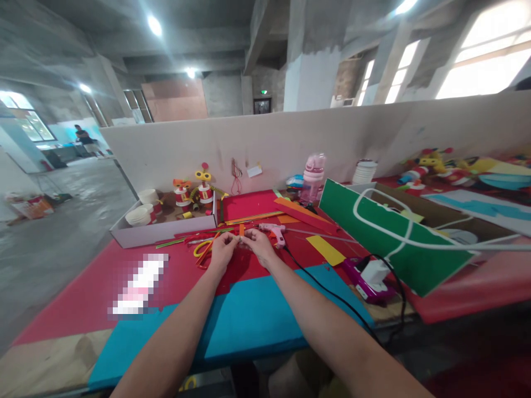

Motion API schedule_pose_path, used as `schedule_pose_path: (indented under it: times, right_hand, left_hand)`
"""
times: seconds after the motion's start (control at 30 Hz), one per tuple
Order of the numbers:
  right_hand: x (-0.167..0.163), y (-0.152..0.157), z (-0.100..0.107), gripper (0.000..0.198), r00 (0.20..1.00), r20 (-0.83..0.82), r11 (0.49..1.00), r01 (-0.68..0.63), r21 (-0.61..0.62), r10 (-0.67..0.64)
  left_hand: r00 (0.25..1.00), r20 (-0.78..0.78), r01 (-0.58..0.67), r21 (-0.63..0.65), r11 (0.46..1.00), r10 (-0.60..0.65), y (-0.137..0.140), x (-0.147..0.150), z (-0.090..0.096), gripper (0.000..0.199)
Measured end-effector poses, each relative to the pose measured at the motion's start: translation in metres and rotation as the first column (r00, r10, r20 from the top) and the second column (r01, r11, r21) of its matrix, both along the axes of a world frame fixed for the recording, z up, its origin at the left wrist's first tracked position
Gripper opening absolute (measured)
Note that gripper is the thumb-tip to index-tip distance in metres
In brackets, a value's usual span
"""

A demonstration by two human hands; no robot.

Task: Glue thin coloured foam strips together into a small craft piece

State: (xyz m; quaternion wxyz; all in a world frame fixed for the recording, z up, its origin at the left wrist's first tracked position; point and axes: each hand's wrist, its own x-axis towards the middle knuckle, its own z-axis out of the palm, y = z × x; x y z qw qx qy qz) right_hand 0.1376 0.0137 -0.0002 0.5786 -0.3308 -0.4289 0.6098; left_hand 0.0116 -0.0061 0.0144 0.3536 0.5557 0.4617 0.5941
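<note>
My left hand (pixel 224 250) and my right hand (pixel 259 246) meet over the red table covering, fingertips pinched together. Between them a small orange strip (pixel 241 229) stands upright, its lower end hidden by the fingers. Just right of my right hand lies a pink glue gun (pixel 277 233) with a black cord. Beside my left hand is a yellow loop (pixel 201 250) that looks like a scissors handle, with thin orange strips (pixel 204 256) across it. Thin green strips (pixel 171 242) lie farther left.
A white-sided box (pixel 166 236) holds paper cups and yellow-red figures. To the right are a green board (pixel 369 226), a purple power strip (pixel 367 283) with a white plug, and a yellow card (pixel 326 250). A blue sheet (pixel 253 315) covers the front edge. A pink bottle (pixel 312 179) stands behind.
</note>
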Motion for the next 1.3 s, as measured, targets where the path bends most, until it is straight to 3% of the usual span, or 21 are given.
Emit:
schedule_pose_path:
  times: [0.13,0.3,0.53,0.73,0.83,1.1,1.3]
  right_hand:
    - [0.001,0.000,0.001,0.039,1.000,-0.001,1.000,-0.011,-0.009,0.011]
    - [0.000,0.000,0.004,0.040,0.997,0.013,0.997,0.078,0.026,-0.078]
    - [0.000,-0.001,0.005,0.043,0.999,0.007,0.999,0.045,0.031,-0.045]
    - [0.002,0.003,0.003,0.041,0.995,-0.034,0.995,0.099,0.011,-0.099]
    - [0.002,0.005,0.000,0.039,0.998,0.009,0.998,0.056,0.032,-0.056]
    - [0.001,0.005,-0.005,0.034,0.998,0.065,0.996,0.009,0.094,-0.015]
    - [0.001,0.003,-0.002,0.029,0.996,0.073,0.991,-0.059,0.121,0.051]
  left_hand:
    - [1.000,-0.013,0.011,0.007,1.000,-0.011,0.001,0.000,-0.002,0.024]
    - [0.998,-0.008,0.056,0.026,0.998,-0.056,0.003,-0.001,-0.004,0.026]
    - [0.998,-0.069,0.002,0.025,1.000,-0.001,0.000,0.000,0.000,0.028]
    - [0.999,0.033,0.026,0.010,1.000,-0.026,0.002,0.001,-0.002,0.031]
    - [0.997,-0.010,0.073,0.017,0.997,-0.073,0.002,0.001,-0.003,0.026]
    - [0.989,-0.146,0.011,0.104,0.995,0.005,0.005,-0.003,-0.004,0.020]
    - [0.988,-0.154,-0.011,0.080,0.997,0.023,0.002,-0.002,-0.001,0.020]
